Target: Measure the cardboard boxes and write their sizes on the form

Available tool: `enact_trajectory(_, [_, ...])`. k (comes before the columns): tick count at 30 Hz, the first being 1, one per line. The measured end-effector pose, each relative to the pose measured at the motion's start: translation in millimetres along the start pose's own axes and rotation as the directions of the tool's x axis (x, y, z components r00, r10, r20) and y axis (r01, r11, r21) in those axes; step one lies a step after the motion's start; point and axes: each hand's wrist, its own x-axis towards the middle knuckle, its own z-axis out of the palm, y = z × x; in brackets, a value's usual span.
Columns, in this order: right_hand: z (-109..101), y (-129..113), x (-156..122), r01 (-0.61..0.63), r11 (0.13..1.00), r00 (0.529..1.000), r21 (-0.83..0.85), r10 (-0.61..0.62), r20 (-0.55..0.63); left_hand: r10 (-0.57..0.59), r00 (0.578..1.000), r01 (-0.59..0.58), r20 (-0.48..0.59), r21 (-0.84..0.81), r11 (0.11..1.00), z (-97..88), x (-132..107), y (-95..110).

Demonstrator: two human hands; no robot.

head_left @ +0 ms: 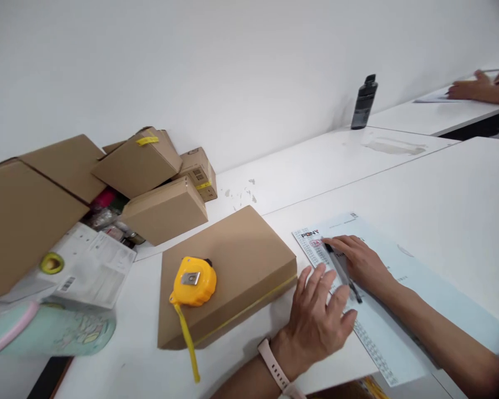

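Pale blue paper, a sheet [382, 238] printed PONY near one corner, lay on the white table [441, 183]. Across it stretched the right hand [360, 263], its fingers over a black-ended pen [355, 291] on the sheet; whether they pinched it, I could not tell. The left hand [318, 321], wearing a pink wristband [273, 363], had its fingers spread at the sheet's edge, just beside a flat cardboard box [249, 244] bearing a yellow tape measure [197, 281].
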Motion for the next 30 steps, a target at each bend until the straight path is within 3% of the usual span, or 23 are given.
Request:
enact_trajectory(2, [4.0, 3.7, -0.4, 0.003, 1.000, 0.999, -0.018, -0.003, -0.035, 0.030, 0.971, -0.022, -0.236, 0.033, 0.999, -31.2, 3.3, 9.3])
enact_trajectory(4, [6.3, 6.4, -0.4, -0.027, 1.000, 0.998, -0.006, 0.026, -0.062, -0.036, 0.921, 0.083, -0.389, 0.104, 0.991, -71.9, 4.4, 14.3])
enact_trajectory(6, [6.3, 7.6, -0.5, -0.085, 0.996, 0.994, 0.025, 0.087, -0.074, -0.122, 0.813, 0.282, -0.570, 0.201, 0.938, -111.2, 1.1, 9.7])
enact_trajectory(8, [4.1, 7.0, -0.9, -0.133, 0.989, 0.987, 0.057, 0.138, -0.084, -0.243, 0.699, 0.506, -0.673, 0.226, 0.832, -140.7, -6.8, -5.4])
enact_trajectory(10, [0.1, 3.9, -1.0, -0.159, 0.985, 0.979, 0.068, 0.166, -0.114, -0.413, 0.647, 0.672, -0.641, 0.222, 0.707, -157.7, -17.2, -25.5])
enact_trajectory(13, [-10.7, -8.5, 1.5, -0.158, 0.985, 0.967, 0.063, 0.168, -0.189, -0.636, 0.591, 0.793, -0.495, 0.212, 0.572, -167.4, -30.1, -46.5])
enact_trajectory(15, [-22.9, -24.7, 5.2, -0.131, 0.990, 0.957, 0.056, 0.141, -0.254, -0.701, 0.533, 0.829, -0.474, 0.129, 0.544, -170.4, -34.5, -46.5])
enact_trajectory(17, [-38.7, -47.8, 9.6, -0.112, 0.991, 0.939, 0.068, 0.128, -0.319, -0.753, 0.479, 0.815, -0.452, -0.090, 0.573, -173.7, -36.6, -36.0])
enact_trajectory(18, [-47.1, -61.6, 11.5, -0.113, 0.989, 0.930, 0.099, 0.140, -0.339, -0.786, 0.477, 0.768, -0.394, -0.249, 0.591, -175.4, -37.3, -28.4])
enact_trajectory(19, [-55.3, -76.8, 13.2, -0.113, 0.982, 0.923, 0.153, 0.160, -0.349, -0.809, 0.503, 0.689, -0.305, -0.424, 0.588, -176.8, -37.8, -20.3])
enact_trajectory(21, [-69.3, -109.9, 15.9, -0.103, 0.938, 0.953, 0.331, 0.189, -0.236, -0.771, 0.629, 0.488, -0.097, -0.723, 0.489, -178.3, -37.8, -5.1])
enact_trajectory(23, [-78.7, -144.2, 17.9, -0.134, 0.827, 0.990, 0.546, 0.132, 0.043, -0.670, 0.742, 0.355, 0.039, -0.869, 0.343, -177.3, -36.0, 5.8])
enact_trajectory(24, [-81.7, -160.6, 18.7, -0.180, 0.757, 0.977, 0.629, 0.063, 0.203, -0.633, 0.770, 0.332, 0.079, -0.897, 0.291, -176.1, -34.8, 9.4])
enact_trajectory(26, [-84.8, -188.5, 19.5, -0.303, 0.629, 0.899, 0.716, -0.059, 0.433, -0.604, 0.786, 0.336, 0.134, -0.912, 0.236, -173.2, -33.3, 13.0])
enact_trajectory(28, [-85.5, -207.1, 19.1, -0.397, 0.539, 0.842, 0.743, -0.110, 0.529, -0.612, 0.774, 0.360, 0.160, -0.907, 0.217, -170.9, -34.8, 12.9])
enact_trajectory(30, [-84.4, -215.9, 18.3, -0.456, 0.469, 0.813, 0.756, -0.127, 0.569, -0.633, 0.755, 0.377, 0.174, -0.904, 0.201, -170.5, -39.4, 10.3])
